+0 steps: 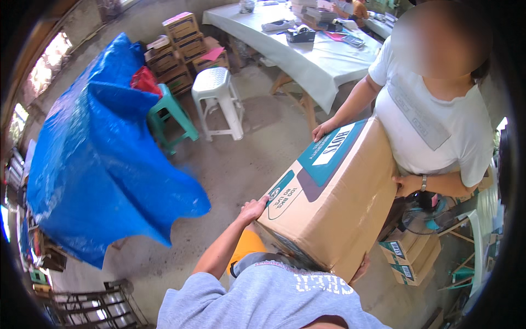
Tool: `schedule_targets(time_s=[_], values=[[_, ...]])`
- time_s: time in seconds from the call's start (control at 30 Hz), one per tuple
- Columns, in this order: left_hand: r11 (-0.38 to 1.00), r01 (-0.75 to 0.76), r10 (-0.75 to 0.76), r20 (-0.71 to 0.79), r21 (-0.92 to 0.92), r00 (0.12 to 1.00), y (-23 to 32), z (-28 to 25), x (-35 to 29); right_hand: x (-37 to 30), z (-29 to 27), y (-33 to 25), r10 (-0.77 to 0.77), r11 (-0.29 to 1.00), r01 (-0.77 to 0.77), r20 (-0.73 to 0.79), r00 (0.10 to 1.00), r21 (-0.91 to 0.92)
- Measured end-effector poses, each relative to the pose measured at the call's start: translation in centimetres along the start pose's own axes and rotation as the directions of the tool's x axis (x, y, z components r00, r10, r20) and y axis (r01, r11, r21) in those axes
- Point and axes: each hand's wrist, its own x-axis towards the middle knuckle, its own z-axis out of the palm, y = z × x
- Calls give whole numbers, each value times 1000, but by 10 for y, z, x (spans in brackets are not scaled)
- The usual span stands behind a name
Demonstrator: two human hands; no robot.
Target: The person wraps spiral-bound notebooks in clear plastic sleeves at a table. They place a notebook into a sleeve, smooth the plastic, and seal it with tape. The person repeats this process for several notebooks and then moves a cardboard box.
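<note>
A large brown cardboard carton (350, 189) with teal and dark printed panels is held up at waist height between me and another person (416, 104). At its near left corner, my left hand (254, 210) grips the edge with the fingers over the printed face. My right hand (361, 268) is closed against the lower right side, mostly hidden by the carton. Opposite me, the other person holds the far end, one hand (324, 130) on its left edge and the other (406, 186) on its right side.
A blue tarp (104, 159) covers a heap on the left. Behind stand a white stool (213, 82), a green stool (174, 118) and stacked boxes (186, 38). A covered table (252, 27) is at the back. Smaller cartons (411, 255) and a fan (427, 216) sit right.
</note>
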Motion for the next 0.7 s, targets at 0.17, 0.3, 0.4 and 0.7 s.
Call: schedule_targets(time_s=[0.17, 0.3, 0.4, 0.7], values=[[997, -34, 32, 30, 71, 999, 52, -80, 67, 11, 95, 15, 110, 966, -79, -114, 987, 248], [941, -228, 220, 62, 251, 974, 89, -150, 137, 34, 166, 46, -71, 976, 94, -122, 990, 198], [871, -354, 350, 75, 341, 934, 131, -219, 202, 50, 234, 74, -149, 963, 174, -130, 980, 204], [546, -780, 677, 387, 306, 626, 310, -315, 349, 148, 364, 116, -589, 800, 565, -452, 670, -204]])
